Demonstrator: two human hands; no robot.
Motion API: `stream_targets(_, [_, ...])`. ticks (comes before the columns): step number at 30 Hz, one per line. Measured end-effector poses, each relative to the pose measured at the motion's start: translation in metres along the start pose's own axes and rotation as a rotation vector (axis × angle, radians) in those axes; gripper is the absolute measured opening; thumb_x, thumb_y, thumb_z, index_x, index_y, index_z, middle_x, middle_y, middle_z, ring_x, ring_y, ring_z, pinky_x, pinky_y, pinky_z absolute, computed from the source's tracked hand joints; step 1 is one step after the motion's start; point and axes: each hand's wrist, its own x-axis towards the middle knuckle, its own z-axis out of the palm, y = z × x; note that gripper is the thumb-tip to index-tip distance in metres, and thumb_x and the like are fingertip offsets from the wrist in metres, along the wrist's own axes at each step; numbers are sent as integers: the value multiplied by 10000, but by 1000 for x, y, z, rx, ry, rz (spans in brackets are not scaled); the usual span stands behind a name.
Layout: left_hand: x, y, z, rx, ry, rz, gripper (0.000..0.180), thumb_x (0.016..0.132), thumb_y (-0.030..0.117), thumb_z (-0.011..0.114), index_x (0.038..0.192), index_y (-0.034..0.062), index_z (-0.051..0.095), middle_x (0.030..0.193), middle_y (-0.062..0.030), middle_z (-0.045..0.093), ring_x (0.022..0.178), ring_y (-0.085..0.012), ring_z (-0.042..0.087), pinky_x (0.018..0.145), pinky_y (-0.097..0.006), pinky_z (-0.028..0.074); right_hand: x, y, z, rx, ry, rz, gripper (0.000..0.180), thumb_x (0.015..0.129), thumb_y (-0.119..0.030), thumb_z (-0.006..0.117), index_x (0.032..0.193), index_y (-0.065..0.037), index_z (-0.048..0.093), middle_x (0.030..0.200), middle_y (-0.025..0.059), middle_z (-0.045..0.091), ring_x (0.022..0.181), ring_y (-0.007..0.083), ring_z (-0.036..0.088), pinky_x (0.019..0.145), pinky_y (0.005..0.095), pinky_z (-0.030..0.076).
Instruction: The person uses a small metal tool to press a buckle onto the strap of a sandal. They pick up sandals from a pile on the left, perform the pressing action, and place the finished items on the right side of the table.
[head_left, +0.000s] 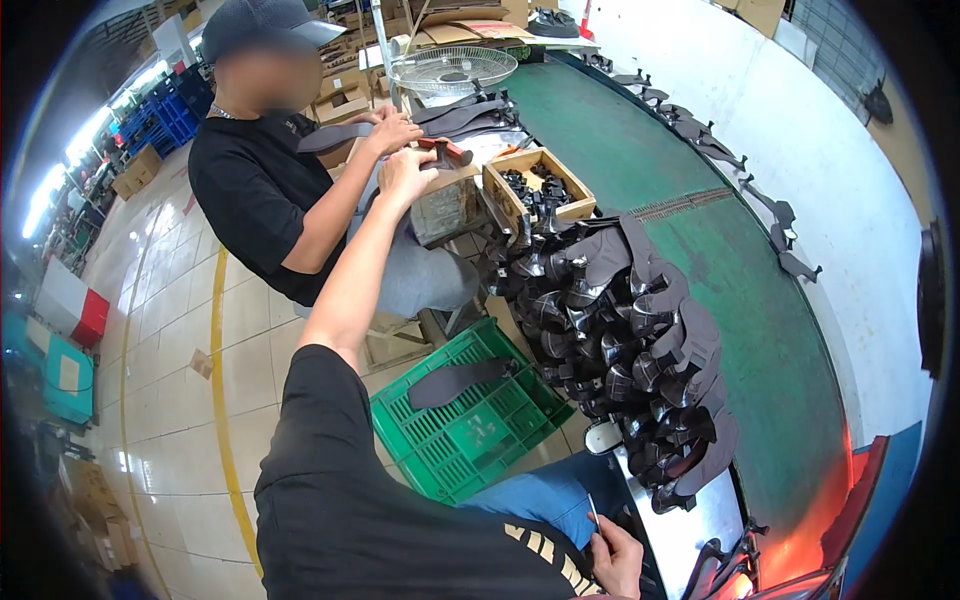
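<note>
My left hand [407, 178] reaches far forward to a co-worker's bench, its fingers closed at a red and dark object [452, 151]. What the fingertips grip is hidden. Low at the right, my right hand [617, 560] is closed round a thin pale rod [592, 508] near my jeans. The co-worker's hands [392, 133] are just beyond my left hand, beside a grey shoe sole [335, 137]. To the right of my arm rises a large pile of grey shoe soles with glossy black heels [625, 345].
A green plastic crate [480, 430] stands on the floor, with one sole [460, 382] across it. A wooden box [578, 208] holds small black parts. More soles line the far edge of a green conveyor belt [690, 255]. Orange light glows at the lower right; a fan guard [455, 68] lies behind.
</note>
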Motion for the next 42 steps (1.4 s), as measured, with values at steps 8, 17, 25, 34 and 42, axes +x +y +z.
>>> stream_targets(8, [25,-18,12,11,76,58,409,741,436,717,1056,175,740,1131,-52,674,993,-235,655,855,-374,514,-3,-5,6,-42,-83,142,279,904,-114,575,1143,16,633,1042,246,659,971,370,647,853,378,493])
stream_targets(17, [51,-59,34,114,52,28,405,801,366,677,1161,181,692,1225,-52,635,1136,-243,587,966,-375,449,0,-17,8,-11,-95,273,300,906,-123,565,1172,2,627,1067,255,653,1008,365,646,872,381,484])
stream_targets(25, [91,-136,88,-311,-229,-300,420,925,410,515,1149,96,679,968,-128,705,932,-202,632,826,-373,478,-6,36,33,-39,69,56,334,833,-64,616,1165,-60,648,841,170,664,715,264,645,656,344,508])
stream_targets(34, [75,-102,92,-201,-223,90,415,958,320,517,1177,-9,643,1196,-151,638,1100,-211,583,988,-347,425,-17,15,4,2,23,181,350,895,-143,584,1240,-186,621,934,185,677,846,357,645,731,435,503])
stream_targets(42, [-153,110,-72,-661,2,58,374,1006,155,451,1291,-72,538,1277,-186,576,1137,-231,569,1031,-336,414,-84,19,-59,394,421,80,233,863,-54,625,1088,-31,684,926,127,700,820,165,664,718,289,510])
